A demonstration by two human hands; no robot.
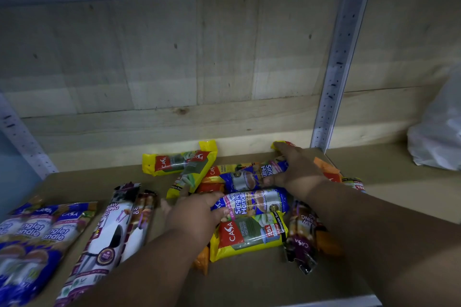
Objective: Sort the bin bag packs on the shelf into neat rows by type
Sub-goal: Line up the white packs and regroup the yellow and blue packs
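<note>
The blue-and-white "Singlet Handle" bin bag pack [252, 203], a glossy film sleeve around a soft roll, lies crosswise in the jumbled heap at the middle of the brown shelf board [249, 281]. It looks light and squashy, and the film is likely slippery, so I'd take it round the plump middle, not by the crimped end. The left hand [197, 214] curls over its left end, thumb on the wrapper. The right hand [296, 172] is spread over a second blue pack [247, 177] further back, thumb against it, fingers reaching to a yellow pack [283, 144]; whether it truly grips I cannot tell. To the near left lies a neat row of blue packs [37, 234], then maroon-and-white drawstring packs [109, 234]. Yellow green-labelled packs [247, 234] lie among the heap.
</note>
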